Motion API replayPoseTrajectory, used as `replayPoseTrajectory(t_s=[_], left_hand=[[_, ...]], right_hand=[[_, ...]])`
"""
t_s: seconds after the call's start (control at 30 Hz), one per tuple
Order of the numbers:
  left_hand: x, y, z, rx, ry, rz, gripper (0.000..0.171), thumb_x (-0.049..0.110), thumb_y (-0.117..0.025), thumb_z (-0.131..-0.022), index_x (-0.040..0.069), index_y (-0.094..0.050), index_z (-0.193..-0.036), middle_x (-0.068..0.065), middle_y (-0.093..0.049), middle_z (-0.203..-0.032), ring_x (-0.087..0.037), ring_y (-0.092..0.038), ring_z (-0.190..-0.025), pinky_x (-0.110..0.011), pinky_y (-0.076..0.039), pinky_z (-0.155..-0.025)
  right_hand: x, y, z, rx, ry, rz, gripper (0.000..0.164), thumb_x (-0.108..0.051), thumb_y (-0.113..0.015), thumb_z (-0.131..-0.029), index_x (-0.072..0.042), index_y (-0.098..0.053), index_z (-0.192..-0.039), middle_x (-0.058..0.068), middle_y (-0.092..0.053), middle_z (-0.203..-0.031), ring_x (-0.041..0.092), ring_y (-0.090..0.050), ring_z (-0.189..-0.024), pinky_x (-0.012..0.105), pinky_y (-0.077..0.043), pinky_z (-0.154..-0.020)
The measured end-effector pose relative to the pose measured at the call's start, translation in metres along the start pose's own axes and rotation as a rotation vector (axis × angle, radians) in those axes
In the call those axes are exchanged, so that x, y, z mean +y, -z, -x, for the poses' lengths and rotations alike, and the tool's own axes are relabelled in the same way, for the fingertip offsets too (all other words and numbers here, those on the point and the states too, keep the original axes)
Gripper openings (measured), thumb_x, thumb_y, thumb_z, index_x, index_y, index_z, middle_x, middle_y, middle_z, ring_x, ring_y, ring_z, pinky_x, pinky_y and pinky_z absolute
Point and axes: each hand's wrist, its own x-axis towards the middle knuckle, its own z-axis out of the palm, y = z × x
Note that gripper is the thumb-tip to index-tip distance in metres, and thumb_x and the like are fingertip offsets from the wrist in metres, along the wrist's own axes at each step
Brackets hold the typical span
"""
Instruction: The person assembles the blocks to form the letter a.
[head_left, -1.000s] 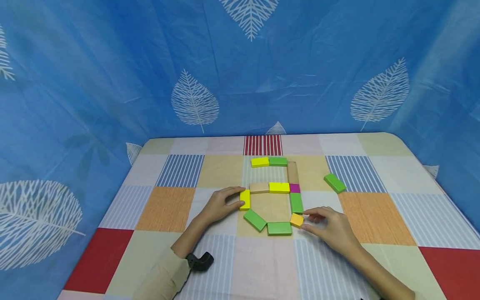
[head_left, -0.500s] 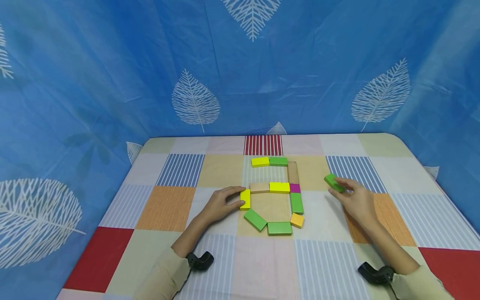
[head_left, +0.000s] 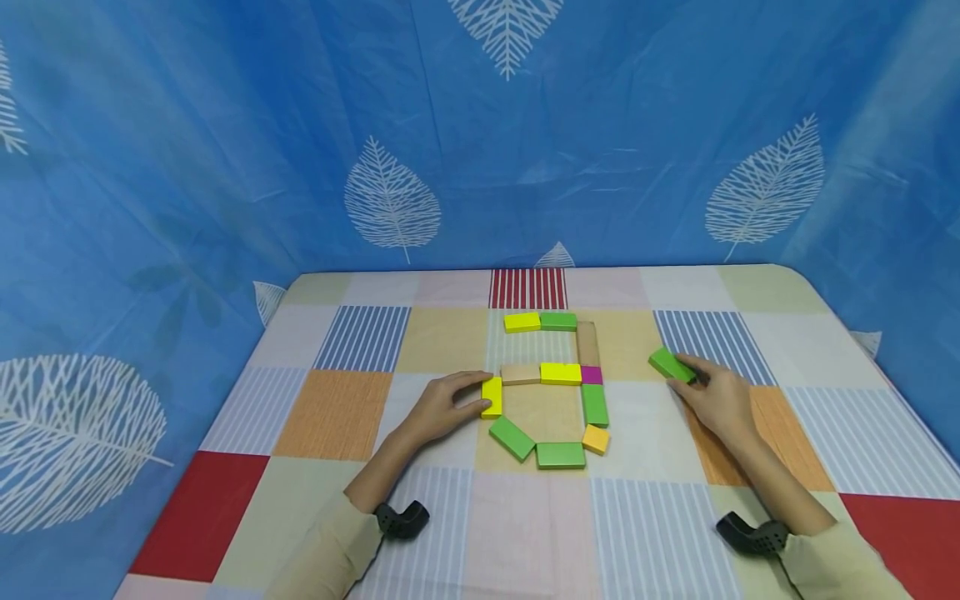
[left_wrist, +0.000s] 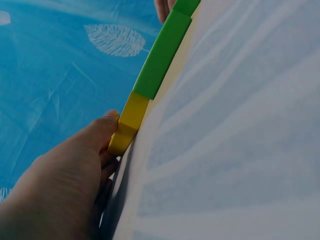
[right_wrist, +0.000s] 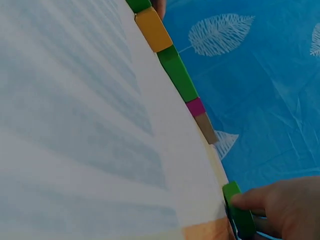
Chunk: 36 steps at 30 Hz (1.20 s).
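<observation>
My left hand (head_left: pixel 441 408) pinches an upright-lying yellow block (head_left: pixel 491 393) between thumb and fingers, at the left side of a block outline on the table. In the left wrist view my thumb presses the end of that yellow block (left_wrist: pixel 131 116). To the right, apart from the outline, my right hand (head_left: pixel 718 402) grips a green block (head_left: pixel 666 363) by its near right end. The right wrist view shows my thumb on the side of this green block (right_wrist: pixel 243 218), the other fingers mostly hidden behind it.
The outline also has a green block (head_left: pixel 512 438) at lower left, another green block (head_left: pixel 560 455) at the bottom, an orange block (head_left: pixel 596 439), a magenta block (head_left: pixel 592 375), a plain wood block (head_left: pixel 588 343) and several others. A patchwork cloth (head_left: pixel 525 533) covers the table; a blue curtain (head_left: pixel 600 125) hangs behind.
My right hand has left the orange block, moved right and back, and taken hold of the loose green block. My left hand stays at the yellow block.
</observation>
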Motion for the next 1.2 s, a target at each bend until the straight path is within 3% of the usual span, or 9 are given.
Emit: replayPoseTrajectory(t_s=[0.13, 0.37, 0.53, 0.63, 0.8, 1.03, 1.2], left_hand=[[0.0, -0.001, 0.0, 0.0, 0.006, 0.0, 0.043, 0.033, -0.066, -0.085, 0.017, -0.059, -0.125, -0.001, -0.058, -0.124, -0.016, -0.05, -0.118, -0.032, -0.038, -0.101], [-0.001, -0.001, 0.0, 0.002, 0.005, -0.014, 0.043, 0.034, -0.065, -0.086, 0.015, -0.059, -0.125, -0.002, -0.058, -0.124, -0.018, -0.051, -0.117, -0.033, -0.038, -0.1], [-0.002, -0.002, 0.0, 0.003, 0.005, -0.009, 0.043, 0.032, -0.066, -0.086, 0.015, -0.059, -0.125, -0.001, -0.058, -0.124, -0.016, -0.05, -0.118, -0.032, -0.038, -0.1], [-0.004, -0.002, 0.001, 0.004, 0.003, -0.012, 0.043, 0.033, -0.066, -0.086, 0.016, -0.059, -0.125, -0.001, -0.058, -0.124, -0.016, -0.05, -0.118, -0.032, -0.038, -0.1], [-0.004, -0.003, 0.002, 0.014, -0.007, -0.014, 0.043, 0.034, -0.066, -0.086, 0.017, -0.059, -0.125, -0.001, -0.058, -0.124, -0.017, -0.05, -0.118, -0.033, -0.039, -0.1], [-0.004, -0.004, 0.003, 0.019, -0.022, -0.011, 0.043, 0.033, -0.065, -0.086, 0.015, -0.059, -0.124, -0.001, -0.059, -0.123, -0.017, -0.051, -0.117, -0.033, -0.039, -0.1], [-0.003, -0.005, 0.003, 0.017, -0.019, -0.01, 0.043, 0.033, -0.065, -0.086, 0.015, -0.059, -0.124, -0.001, -0.059, -0.123, -0.017, -0.051, -0.117, -0.034, -0.039, -0.099]], right_hand=[[-0.005, 0.006, 0.009, -0.057, 0.014, -0.037, 0.04, -0.008, -0.075, -0.076, 0.002, -0.064, -0.113, 0.027, -0.064, -0.097, 0.035, -0.063, -0.076, 0.023, -0.048, -0.053], [-0.024, 0.015, 0.038, -0.189, 0.176, -0.073, 0.044, -0.01, -0.077, -0.074, -0.009, -0.065, -0.116, 0.014, -0.065, -0.11, 0.034, -0.059, -0.099, 0.044, -0.049, -0.079], [-0.032, 0.014, 0.054, -0.268, 0.233, -0.086, 0.045, -0.013, -0.077, -0.074, -0.014, -0.065, -0.117, 0.003, -0.065, -0.112, 0.025, -0.059, -0.102, 0.023, -0.044, -0.088], [-0.035, 0.012, 0.06, -0.266, 0.254, -0.093, 0.044, -0.013, -0.077, -0.074, -0.014, -0.066, -0.116, 0.0, -0.066, -0.11, 0.021, -0.06, -0.099, 0.014, -0.041, -0.086], [-0.037, 0.009, 0.063, -0.255, 0.276, -0.112, 0.043, -0.011, -0.078, -0.072, -0.012, -0.066, -0.114, 0.0, -0.066, -0.109, 0.018, -0.06, -0.098, 0.011, -0.04, -0.085], [-0.037, 0.005, 0.064, -0.246, 0.283, -0.095, 0.044, -0.011, -0.079, -0.071, -0.013, -0.067, -0.114, -0.002, -0.066, -0.107, 0.015, -0.059, -0.096, 0.017, -0.045, -0.082], [-0.036, 0.004, 0.066, -0.248, 0.281, -0.108, 0.044, -0.012, -0.079, -0.071, -0.014, -0.067, -0.114, -0.004, -0.066, -0.105, 0.012, -0.059, -0.095, 0.014, -0.043, -0.082]])
